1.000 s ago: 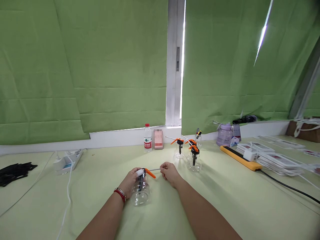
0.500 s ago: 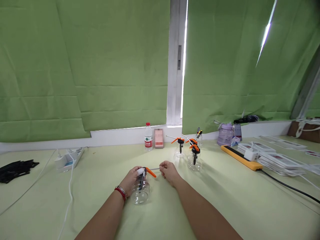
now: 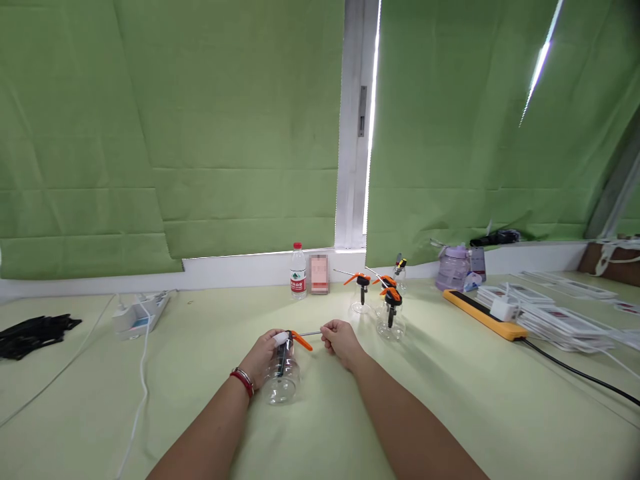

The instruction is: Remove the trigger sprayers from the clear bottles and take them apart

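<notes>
In the head view my left hand (image 3: 263, 355) is wrapped round the upper part of a clear spray bottle (image 3: 283, 390) with a black pump top and an orange trigger lever (image 3: 302, 341). A white wrap covers the thumb. From the top, a thin metal nozzle tube (image 3: 311, 333) points right, and my right hand (image 3: 343, 341) pinches its far end between thumb and fingers. Similar clear bottles with black and orange tops stand farther off: one spray bottle (image 3: 361, 303) at the back and another spray bottle (image 3: 391, 327) in front of a third, partly hidden one.
A red-capped water bottle (image 3: 298, 273) and a phone (image 3: 319, 275) stand by the back wall. Rightward are a purple jug (image 3: 452, 268), an orange power strip (image 3: 484, 316) and stacked white frames (image 3: 565, 327). Leftward lie a white power strip (image 3: 140, 317), cables and black strips (image 3: 37, 335).
The view has shifted slightly. Both hands keep their hold on the spray bottle and its nozzle tube, with hardly any movement.
</notes>
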Demonstrator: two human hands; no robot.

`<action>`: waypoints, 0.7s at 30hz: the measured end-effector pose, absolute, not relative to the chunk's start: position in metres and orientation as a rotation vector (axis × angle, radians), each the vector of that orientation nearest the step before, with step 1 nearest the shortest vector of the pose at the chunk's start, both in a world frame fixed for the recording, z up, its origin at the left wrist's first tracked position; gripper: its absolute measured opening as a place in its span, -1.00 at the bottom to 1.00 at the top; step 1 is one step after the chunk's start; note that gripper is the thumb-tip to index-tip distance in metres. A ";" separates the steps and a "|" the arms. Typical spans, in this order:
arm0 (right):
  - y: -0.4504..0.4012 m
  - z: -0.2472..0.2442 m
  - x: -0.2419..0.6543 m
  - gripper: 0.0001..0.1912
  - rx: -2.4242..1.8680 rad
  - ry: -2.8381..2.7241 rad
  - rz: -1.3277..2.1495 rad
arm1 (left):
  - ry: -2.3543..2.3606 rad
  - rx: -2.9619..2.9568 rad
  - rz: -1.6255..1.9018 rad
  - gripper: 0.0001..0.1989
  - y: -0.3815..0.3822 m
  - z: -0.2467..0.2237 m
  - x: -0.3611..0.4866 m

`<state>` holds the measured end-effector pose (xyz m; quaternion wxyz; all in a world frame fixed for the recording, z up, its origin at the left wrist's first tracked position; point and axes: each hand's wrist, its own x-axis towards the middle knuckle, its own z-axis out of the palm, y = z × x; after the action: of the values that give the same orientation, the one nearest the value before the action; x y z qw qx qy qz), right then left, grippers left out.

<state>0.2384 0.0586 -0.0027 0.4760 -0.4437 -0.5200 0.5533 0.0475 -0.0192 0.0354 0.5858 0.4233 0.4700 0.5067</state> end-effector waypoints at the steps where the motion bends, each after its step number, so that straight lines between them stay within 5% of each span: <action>1: 0.059 -0.004 0.238 -0.84 -1.082 -1.275 1.330 | 1.090 0.986 1.181 -0.71 -0.018 0.034 0.047; 14: 0.062 -0.005 0.235 -0.95 -1.351 -1.931 0.614 | 1.076 0.769 1.602 -0.76 -0.008 0.029 0.043; 21: 0.064 -0.003 0.227 -0.89 -1.382 -2.004 0.535 | 1.067 0.749 1.641 -0.75 -0.006 0.028 0.041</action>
<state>0.2271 0.0642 -0.0035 0.3188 -0.5255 -0.7621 0.2036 0.0414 -0.0064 0.0284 0.4995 0.3097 0.4410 0.6783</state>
